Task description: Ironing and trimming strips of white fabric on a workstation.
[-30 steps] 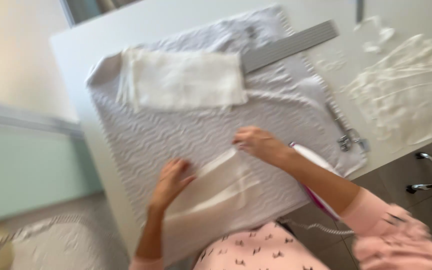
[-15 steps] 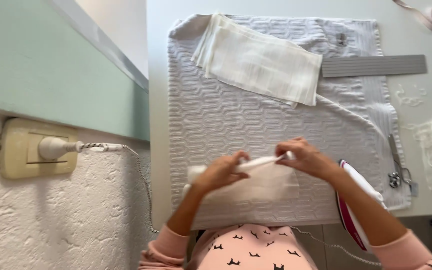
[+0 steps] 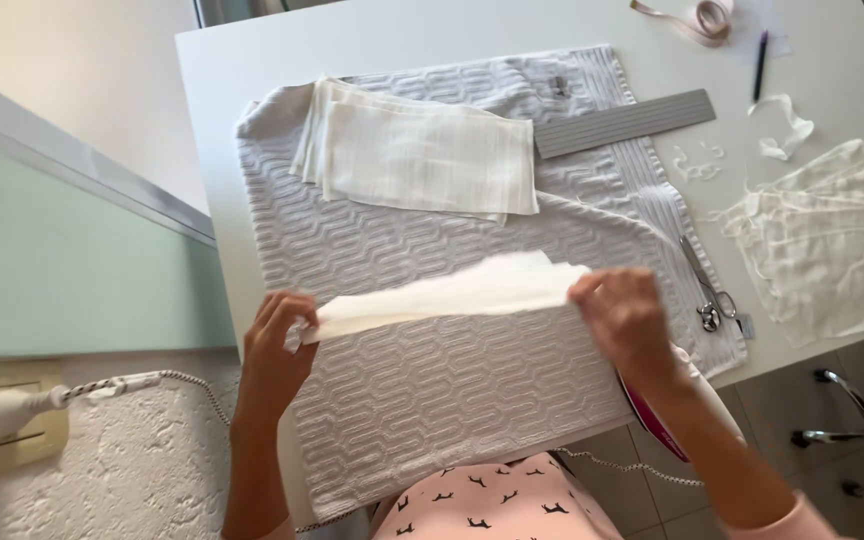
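A cream fabric piece (image 3: 452,292) is stretched flat between both hands above a grey textured towel (image 3: 422,400) spread on the white table (image 3: 212,120). My left hand (image 3: 277,345) pinches its left end. My right hand (image 3: 624,315) grips its right end. A folded stack of cream fabric (image 3: 417,155) lies on the far part of the towel.
A grey ruler (image 3: 624,122) rests at the towel's far right edge. Scissors (image 3: 704,292) lie right of my right hand, with loose white fabric (image 3: 832,235) beyond. A pink iron (image 3: 657,420) stands under my right forearm. A plug (image 3: 2,412) sits in the wall socket at left.
The hands have moved apart and lifted the fabric piece, drawing it out into a long strip. The camera view has shifted a little.
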